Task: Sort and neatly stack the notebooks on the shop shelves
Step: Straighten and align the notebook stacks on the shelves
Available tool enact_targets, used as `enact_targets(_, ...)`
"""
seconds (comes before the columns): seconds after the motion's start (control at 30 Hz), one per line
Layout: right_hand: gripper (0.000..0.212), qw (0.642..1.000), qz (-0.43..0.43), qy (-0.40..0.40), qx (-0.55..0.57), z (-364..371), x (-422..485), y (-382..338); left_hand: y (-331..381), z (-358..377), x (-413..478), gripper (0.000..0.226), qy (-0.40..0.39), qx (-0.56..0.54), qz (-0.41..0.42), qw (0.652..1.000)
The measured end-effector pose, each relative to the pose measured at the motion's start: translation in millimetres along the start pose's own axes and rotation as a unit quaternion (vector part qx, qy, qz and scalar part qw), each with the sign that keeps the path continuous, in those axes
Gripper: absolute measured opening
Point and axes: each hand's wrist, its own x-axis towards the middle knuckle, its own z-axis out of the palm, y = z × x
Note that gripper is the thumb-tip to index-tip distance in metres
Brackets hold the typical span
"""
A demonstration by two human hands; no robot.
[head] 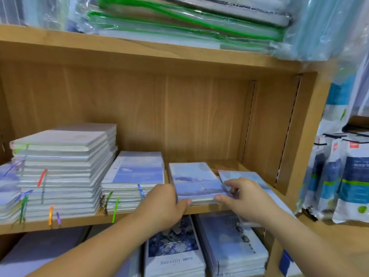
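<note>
Item: small stack of blue notebooks (194, 181), lying flat at the near edge of the middle shelf (139, 214), right of centre.

Left of it: a medium stack (135, 172), then a tall pale stack (60, 166) with coloured ribbon markers.

Right of it: one loose notebook (249, 175), lying askew.

Hold: the left hand (165, 204) grips the stack's near left corner, fingers curled along the side and thumb on the front edge. The right hand (246, 198) pinches the near right corner, thumb at the front and fingers bent on top.

Handling, judged: light, and stiff enough when kept flat. The glossy covers are likely slippery, so the upper copies may slide or fan. Best held at both sides, squeezed inward, with support beneath.
</note>
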Motion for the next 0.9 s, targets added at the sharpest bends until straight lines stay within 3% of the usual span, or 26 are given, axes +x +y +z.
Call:
enact_targets(0.13, 0.050, 0.997, 0.014, -0.081, 0.007, -7, 15, -1, -1, 1, 0, 0.047, 0.003, 0.025, 0.001, 1.000)
enact_targets(0.3, 0.050, 0.995, 0.030, -0.084, 0.041, -3, 29, 3, -6, 11, -1, 0.033, 0.039, 0.056, 0.000, 0.998)
enact_targets(0.47, 0.055, 0.990, 0.030, -0.123, 0.057, -2, 37, 2, -10, 18, 1, 0.036, 0.045, 0.074, 0.013, 0.996)
enact_targets(0.9, 0.053, 0.998, -0.018, -0.061, -0.003, -17, 22, 1, -10, 11, -12, 0.033, 0.060, 0.065, 0.022, 0.996)
